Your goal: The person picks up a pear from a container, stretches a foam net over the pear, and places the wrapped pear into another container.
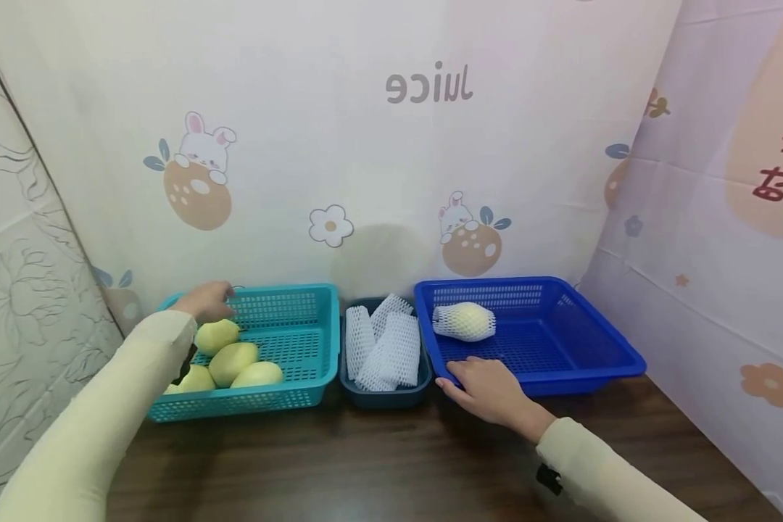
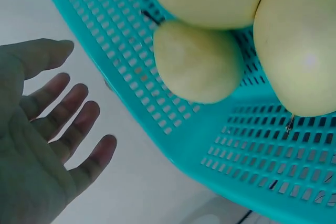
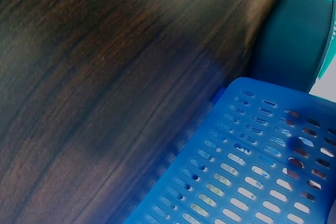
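In the left wrist view, my left hand (image 2: 58, 124) is beside the turquoise basket (image 2: 173, 153), its fingers loosely extended and holding nothing. The head view shows that left hand (image 1: 205, 301) over the basket's back left corner, near several pale yellow pears (image 1: 233, 362). My right hand (image 1: 489, 391) grips the front left rim of the blue basket (image 1: 587, 373), with fingers bent over the edge. Inside it lies a pear in a white foam net (image 1: 466, 322). In the right wrist view, the basket's slotted wall (image 3: 241, 171) hides most of that hand.
Between the two baskets stands a small dark blue bin (image 1: 391, 399) with several white foam net sleeves (image 1: 401, 348). All stand on a dark wooden table (image 1: 339, 464) against a printed cloth backdrop (image 1: 339, 130). Another cloth wall (image 1: 711, 290) borders the right side.
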The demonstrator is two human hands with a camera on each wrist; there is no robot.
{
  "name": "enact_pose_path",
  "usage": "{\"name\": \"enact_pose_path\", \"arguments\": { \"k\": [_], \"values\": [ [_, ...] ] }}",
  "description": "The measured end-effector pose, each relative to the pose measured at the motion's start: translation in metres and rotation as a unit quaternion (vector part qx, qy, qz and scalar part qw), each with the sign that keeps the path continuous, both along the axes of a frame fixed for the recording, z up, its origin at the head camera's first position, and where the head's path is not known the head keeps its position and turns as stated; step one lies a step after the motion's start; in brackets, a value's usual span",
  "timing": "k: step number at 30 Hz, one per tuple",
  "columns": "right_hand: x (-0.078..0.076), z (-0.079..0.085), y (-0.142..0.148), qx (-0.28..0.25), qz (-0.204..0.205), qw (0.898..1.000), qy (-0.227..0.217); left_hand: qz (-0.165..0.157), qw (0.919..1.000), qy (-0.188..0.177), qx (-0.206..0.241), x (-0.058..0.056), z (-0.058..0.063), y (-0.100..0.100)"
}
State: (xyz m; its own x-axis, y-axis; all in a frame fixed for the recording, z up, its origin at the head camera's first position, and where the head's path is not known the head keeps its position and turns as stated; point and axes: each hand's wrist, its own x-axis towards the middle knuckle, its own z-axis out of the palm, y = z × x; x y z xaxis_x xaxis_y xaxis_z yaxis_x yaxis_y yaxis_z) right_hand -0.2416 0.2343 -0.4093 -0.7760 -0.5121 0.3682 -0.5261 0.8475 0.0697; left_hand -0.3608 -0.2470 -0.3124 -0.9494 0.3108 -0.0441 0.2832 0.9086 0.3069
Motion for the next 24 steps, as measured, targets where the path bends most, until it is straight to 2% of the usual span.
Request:
{"name": "enact_pose_path", "arguments": {
  "k": [5,8,11,16,19,21,24],
  "values": [
    [-0.002,-0.003,0.000,0.000,0.003,1.000,0.005,0.020,0.9972,-0.072,0.000,-0.017,-0.008,-0.014],
    [-0.002,-0.004,-0.001,-0.002,0.007,1.000,0.012,0.035,0.9913,-0.127,0.005,-0.022,-0.014,-0.020],
    [-0.002,-0.005,-0.002,-0.007,0.010,1.000,0.021,0.050,0.9856,-0.161,0.010,-0.026,-0.021,-0.027],
    [-0.001,-0.007,-0.003,-0.009,0.017,0.999,0.028,0.080,0.9773,-0.191,0.045,-0.029,-0.039,-0.038],
    [-0.001,-0.007,-0.004,-0.007,0.017,0.999,0.027,0.096,0.9750,-0.195,0.049,-0.034,-0.052,-0.045],
    [-0.001,-0.007,-0.005,-0.005,0.017,1.000,0.025,0.105,0.9755,-0.190,0.035,-0.037,-0.061,-0.048],
    [-0.002,-0.006,-0.007,-0.005,0.018,1.000,0.021,0.097,0.9813,-0.165,-0.017,-0.041,-0.075,-0.053]
  ]
}}
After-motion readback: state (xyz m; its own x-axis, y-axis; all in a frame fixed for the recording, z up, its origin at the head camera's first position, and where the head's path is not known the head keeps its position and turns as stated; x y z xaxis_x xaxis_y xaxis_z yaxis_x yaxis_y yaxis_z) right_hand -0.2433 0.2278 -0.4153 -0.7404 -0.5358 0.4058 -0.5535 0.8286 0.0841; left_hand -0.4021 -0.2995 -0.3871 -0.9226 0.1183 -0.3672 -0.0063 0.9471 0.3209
